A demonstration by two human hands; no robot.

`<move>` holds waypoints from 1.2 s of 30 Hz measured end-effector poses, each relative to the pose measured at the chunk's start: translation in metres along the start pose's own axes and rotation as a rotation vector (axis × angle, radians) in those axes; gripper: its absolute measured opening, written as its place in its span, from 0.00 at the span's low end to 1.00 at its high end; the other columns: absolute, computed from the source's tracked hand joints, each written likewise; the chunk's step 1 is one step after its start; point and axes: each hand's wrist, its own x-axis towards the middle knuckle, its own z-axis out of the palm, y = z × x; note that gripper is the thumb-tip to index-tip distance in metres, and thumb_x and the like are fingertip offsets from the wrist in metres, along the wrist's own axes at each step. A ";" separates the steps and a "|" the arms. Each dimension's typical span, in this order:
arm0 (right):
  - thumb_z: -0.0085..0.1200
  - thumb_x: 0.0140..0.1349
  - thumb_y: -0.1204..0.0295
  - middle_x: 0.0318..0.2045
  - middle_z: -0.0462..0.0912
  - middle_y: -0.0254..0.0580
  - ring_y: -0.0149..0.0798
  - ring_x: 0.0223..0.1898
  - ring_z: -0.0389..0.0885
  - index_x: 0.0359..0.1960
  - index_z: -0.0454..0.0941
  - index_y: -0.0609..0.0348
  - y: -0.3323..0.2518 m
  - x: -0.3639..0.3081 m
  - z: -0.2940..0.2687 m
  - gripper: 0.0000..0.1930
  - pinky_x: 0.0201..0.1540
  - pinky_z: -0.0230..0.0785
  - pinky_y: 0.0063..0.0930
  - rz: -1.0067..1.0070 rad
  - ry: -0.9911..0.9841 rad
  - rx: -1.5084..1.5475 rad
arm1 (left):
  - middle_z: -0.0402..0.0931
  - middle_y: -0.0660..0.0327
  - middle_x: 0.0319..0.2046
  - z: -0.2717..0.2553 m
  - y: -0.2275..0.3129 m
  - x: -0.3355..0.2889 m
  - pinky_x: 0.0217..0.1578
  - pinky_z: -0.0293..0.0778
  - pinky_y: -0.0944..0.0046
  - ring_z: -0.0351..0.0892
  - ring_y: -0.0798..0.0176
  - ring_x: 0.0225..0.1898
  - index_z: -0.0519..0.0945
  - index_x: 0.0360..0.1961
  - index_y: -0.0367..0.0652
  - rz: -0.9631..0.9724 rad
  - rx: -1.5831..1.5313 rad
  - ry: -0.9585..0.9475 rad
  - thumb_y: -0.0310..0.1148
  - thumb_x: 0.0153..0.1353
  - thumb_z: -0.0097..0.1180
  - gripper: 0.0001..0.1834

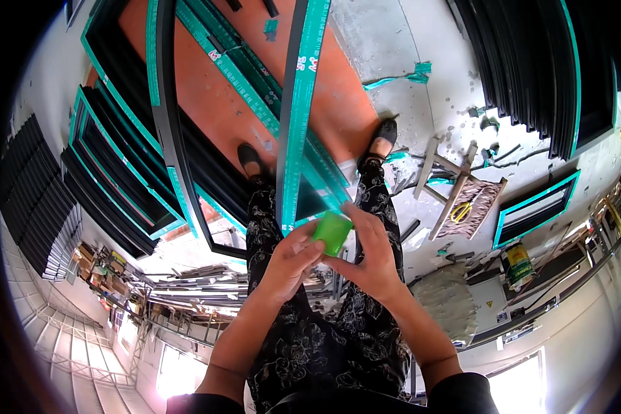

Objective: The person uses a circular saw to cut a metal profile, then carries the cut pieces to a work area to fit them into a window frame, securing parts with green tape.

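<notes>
Pinching a small green block with the left hand, thumb flat on the front and fingers tucked behind, and pinching its right side with the right hand, thumb by the low corner and pointing finger near the top. Find the block in the middle, over the gap between the legs of the dark flowered trousers. For a good hold, best press lightly with both thumbs, so as not to squash a corner, and turn the block only slowly. Mind the tall bar just beyond the hands, so as not to bump a knuckle; can't tell whether touching or only near. See on the block a bright, flat, shiny face with straight sides; can't tell whether hard or soft inside. See on the bar a long, straight shape, dark at the edge and covered with smooth green tape. Farther off, note the flat orange sheet under the shoes, dusty in spots, and the crumpled green scrap on the grey floor. To the right, note the wooden stool with a wrinkly top and a yellow ring on it.
</notes>
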 end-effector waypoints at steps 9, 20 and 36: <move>0.69 0.41 0.77 0.55 0.74 0.51 0.54 0.56 0.74 0.57 0.70 0.59 -0.017 -0.003 0.020 0.36 0.57 0.69 0.41 -0.053 0.041 -0.034 | 0.77 0.58 0.48 -0.007 0.008 -0.027 0.49 0.73 0.69 0.78 0.70 0.47 0.75 0.57 0.35 0.217 0.282 0.153 0.30 0.68 0.56 0.19; 0.66 0.41 0.81 0.57 0.72 0.51 0.55 0.51 0.77 0.57 0.70 0.56 -0.031 0.000 0.062 0.35 0.47 0.75 0.39 -0.140 -0.113 -0.070 | 0.78 0.66 0.35 -0.059 0.024 -0.034 0.43 0.71 0.72 0.75 0.74 0.40 0.80 0.43 0.35 0.207 0.171 0.234 0.31 0.63 0.63 0.11; 0.64 0.57 0.71 0.58 0.70 0.42 0.41 0.62 0.69 0.63 0.64 0.58 -0.027 -0.002 0.091 0.32 0.58 0.69 0.34 0.477 -0.437 1.008 | 0.71 0.61 0.34 -0.083 0.016 -0.054 0.41 0.70 0.64 0.71 0.68 0.36 0.67 0.43 0.41 0.402 0.066 0.238 0.29 0.71 0.44 0.04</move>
